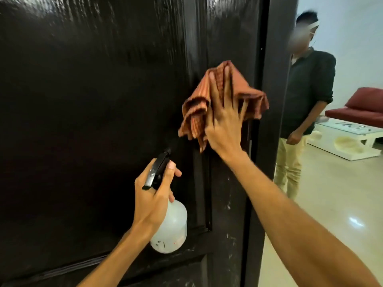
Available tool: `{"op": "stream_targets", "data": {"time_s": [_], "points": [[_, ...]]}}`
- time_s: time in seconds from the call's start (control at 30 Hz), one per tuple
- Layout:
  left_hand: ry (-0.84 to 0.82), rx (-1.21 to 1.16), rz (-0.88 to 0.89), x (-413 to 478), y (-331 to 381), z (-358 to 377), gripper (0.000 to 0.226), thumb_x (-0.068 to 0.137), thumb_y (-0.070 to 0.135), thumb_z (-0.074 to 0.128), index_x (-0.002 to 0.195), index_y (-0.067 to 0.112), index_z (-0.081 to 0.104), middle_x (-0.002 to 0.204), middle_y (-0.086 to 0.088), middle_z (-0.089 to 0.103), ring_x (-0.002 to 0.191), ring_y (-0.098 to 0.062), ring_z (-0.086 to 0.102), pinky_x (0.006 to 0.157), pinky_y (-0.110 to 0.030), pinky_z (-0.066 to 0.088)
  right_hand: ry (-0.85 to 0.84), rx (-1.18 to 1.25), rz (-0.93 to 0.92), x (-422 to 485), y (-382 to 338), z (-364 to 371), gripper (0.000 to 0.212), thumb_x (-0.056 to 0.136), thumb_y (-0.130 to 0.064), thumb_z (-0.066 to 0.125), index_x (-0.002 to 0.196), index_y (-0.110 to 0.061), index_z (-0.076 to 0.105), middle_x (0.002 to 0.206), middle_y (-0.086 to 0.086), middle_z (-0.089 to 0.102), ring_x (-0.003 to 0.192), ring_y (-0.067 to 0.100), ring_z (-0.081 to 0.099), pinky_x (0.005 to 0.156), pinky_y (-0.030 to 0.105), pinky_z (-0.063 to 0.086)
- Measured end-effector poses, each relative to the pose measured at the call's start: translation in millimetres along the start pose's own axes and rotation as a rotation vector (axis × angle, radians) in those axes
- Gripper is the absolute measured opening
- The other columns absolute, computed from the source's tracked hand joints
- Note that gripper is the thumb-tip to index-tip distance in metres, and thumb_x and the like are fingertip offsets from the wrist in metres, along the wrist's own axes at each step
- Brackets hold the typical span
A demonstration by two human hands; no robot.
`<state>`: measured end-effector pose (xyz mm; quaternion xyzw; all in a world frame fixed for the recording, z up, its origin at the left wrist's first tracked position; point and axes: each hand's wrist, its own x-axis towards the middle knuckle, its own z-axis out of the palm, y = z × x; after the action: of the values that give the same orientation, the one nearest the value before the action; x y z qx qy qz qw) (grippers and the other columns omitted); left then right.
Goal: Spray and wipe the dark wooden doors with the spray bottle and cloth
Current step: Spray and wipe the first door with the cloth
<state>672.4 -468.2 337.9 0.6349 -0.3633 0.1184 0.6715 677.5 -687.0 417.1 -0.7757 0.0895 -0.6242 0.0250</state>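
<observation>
The right hand (222, 123), grip wide, pressed the cloth (194, 112) flat on the door (93, 100); the left hand (151, 199) gripped the bottle (176, 224).

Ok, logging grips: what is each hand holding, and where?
The left hand grips the spray bottle at its neck; right hand presses the cloth flat against the door.

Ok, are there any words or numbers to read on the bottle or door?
Nothing here can be read.
Translucent white plastic spray bottle: small dark and reddish marks near its base, too blurred to read.
Glossy dark wooden door: pale scuffs only, no writing.
Reddish-brown checked cloth: no label showing.
</observation>
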Motion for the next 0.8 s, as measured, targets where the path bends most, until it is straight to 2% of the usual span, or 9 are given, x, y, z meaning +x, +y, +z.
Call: {"op": "stream_targets", "data": {"time_s": [0.07,0.13,0.23,0.3,0.4,0.53,0.63,0.7,0.8], "points": [[0.007,0.002,-0.003,2.4,-0.7,8.0,0.020,0.103,0.032,0.058,0.097,0.017,0.068,0.093,-0.004,0.074,0.044,-0.024,0.055,0.052,-0.036,0.052,0.034,-0.059,0.042,1.3,1.4,0.7,0.056,0.109,-0.034,0.031,0.163,-0.019,0.027,0.171,0.012,0.012,0.159,0.029,0.007,0.124,0.064,0.003],[-0.001,-0.003,0.003,2.5,0.7,14.0,0.019,0.104,0.029,0.057,0.097,0.016,0.068,0.094,-0.004,0.074,0.044,-0.025,0.054,0.051,-0.036,0.051,-0.004,-0.058,0.082,-42.7,6.1,7.0,0.056,0.109,-0.034,0.029,0.163,-0.019,0.026,0.172,0.012,0.010,0.159,0.030,0.002,0.123,0.066,0.002],[-0.024,0.013,-0.026,-3.7,-3.5,16.7,0.017,0.105,0.027,0.056,0.100,0.014,0.068,0.094,-0.004,0.075,0.044,-0.025,0.053,0.049,-0.037,0.051,-0.120,-0.019,0.066,-105.5,13.8,10.0,0.062,0.100,-0.030,0.047,0.159,-0.015,0.036,0.171,0.015,0.009,0.159,0.035,0.001,0.120,0.070,0.003],[-0.031,0.021,-0.034,-9.3,-9.0,17.1,0.016,0.105,0.027,0.057,0.101,0.016,0.068,0.095,-0.005,0.075,0.044,-0.025,0.053,0.049,-0.036,0.051,-0.126,-0.021,0.022,-96.9,20.9,8.5,0.062,0.097,-0.032,0.049,0.157,-0.015,0.041,0.171,0.015,0.010,0.158,0.037,0.003,0.121,0.069,0.001],[-0.017,0.035,-0.046,-15.0,-18.5,17.8,0.018,0.105,0.030,0.057,0.100,0.016,0.067,0.094,-0.004,0.074,0.044,-0.025,0.054,0.051,-0.038,0.052,-0.053,-0.047,0.023,-72.7,28.6,12.4,0.055,0.105,-0.037,0.040,0.153,-0.011,0.045,0.167,0.022,0.022,0.156,0.043,0.012,0.121,0.070,0.001],[-0.021,0.043,-0.072,-22.2,-25.9,17.5,0.017,0.104,0.032,0.057,0.097,0.020,0.067,0.093,-0.002,0.074,0.045,-0.023,0.055,0.053,-0.037,0.053,-0.143,-0.046,0.074,-138.4,32.2,30.6,0.063,0.107,-0.048,0.035,0.144,-0.001,0.052,0.156,0.029,0.040,0.149,0.053,0.026,0.121,0.067,-0.006],[-0.032,0.049,-0.076,-22.7,-27.2,16.4,0.018,0.103,0.033,0.057,0.098,0.020,0.067,0.093,-0.002,0.074,0.045,-0.023,0.056,0.053,-0.037,0.054,-0.211,0.056,0.107,-151.7,36.9,25.5,0.048,0.095,-0.037,0.048,0.125,-0.004,0.065,0.136,0.024,0.059,0.138,0.046,0.038,0.118,0.071,0.006],[-0.034,0.058,-0.080,-22.9,-29.7,17.6,0.020,0.103,0.033,0.056,0.100,0.017,0.067,0.094,-0.003,0.074,0.045,-0.024,0.055,0.053,-0.036,0.053,-0.185,0.046,0.129,-126.7,45.8,27.2,0.048,0.092,-0.036,0.049,0.126,-0.005,0.064,0.135,0.022,0.059,0.137,0.039,0.036,0.120,0.066,0.005],[-0.029,0.068,-0.089,-27.0,-36.6,20.2,0.020,0.104,0.032,0.056,0.100,0.015,0.066,0.095,-0.003,0.074,0.045,-0.024,0.055,0.052,-0.036,0.053,-0.153,-0.014,0.054,-114.8,58.9,37.3,0.039,0.102,-0.037,0.044,0.130,-0.012,0.055,0.134,0.025,0.061,0.137,0.046,0.046,0.117,0.074,0.014]]}}
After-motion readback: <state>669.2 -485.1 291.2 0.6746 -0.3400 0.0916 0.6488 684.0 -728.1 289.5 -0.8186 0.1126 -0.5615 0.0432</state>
